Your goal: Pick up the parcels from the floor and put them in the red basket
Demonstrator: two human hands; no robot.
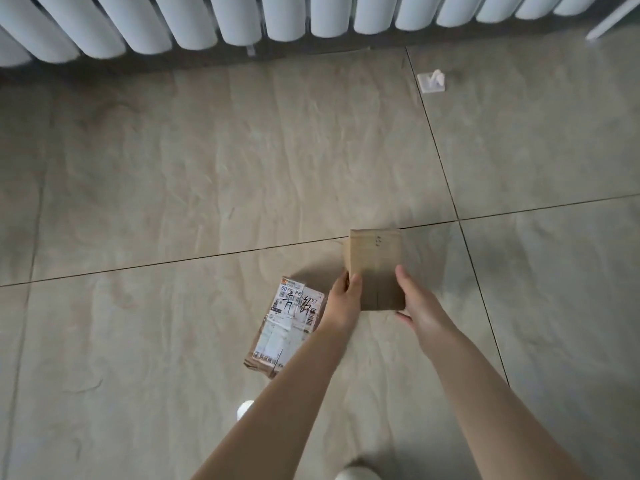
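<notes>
While left hand (pixel 344 299) and right hand (pixel 419 306) grip the plain parcel (pixel 377 265), a forearm (pixel 301 386) covers part of the labelled parcel (pixel 289 323).

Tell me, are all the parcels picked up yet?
Not yet. Done: nothing I can confirm, because the red basket is out of view. In hand: the left hand and right hand grip a plain brown box between them, seemingly lifted off the floor. Left: a parcel with a white label lies on the floor beside the left arm, and both must go into the basket.
</notes>
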